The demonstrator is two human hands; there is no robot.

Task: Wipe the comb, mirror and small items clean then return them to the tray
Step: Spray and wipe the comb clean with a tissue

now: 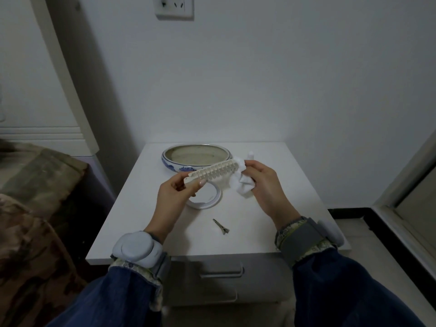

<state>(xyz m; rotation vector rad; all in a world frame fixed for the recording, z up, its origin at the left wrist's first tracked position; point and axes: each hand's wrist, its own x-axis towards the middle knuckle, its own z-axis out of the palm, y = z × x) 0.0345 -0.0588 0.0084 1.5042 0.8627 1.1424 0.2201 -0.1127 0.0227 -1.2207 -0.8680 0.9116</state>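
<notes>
Two hands engaged above the white nightstand [271,232]: left hand [175,193] pinches the cream plastic comb [213,172] by its end; right hand [262,182] grips a white cloth [240,179] against the teeth; comb judged light, stiff, best held by the spine.

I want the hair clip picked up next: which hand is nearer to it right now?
Left, though only narrowly. The left hand, holding the comb, is above-left of the hair clip; the right hand, gripping the cloth, is above-right of it and slightly farther. Neither touches it.

Dim room — white nightstand [236,234], wall socket [174,7], bare wall [283,79].
</notes>
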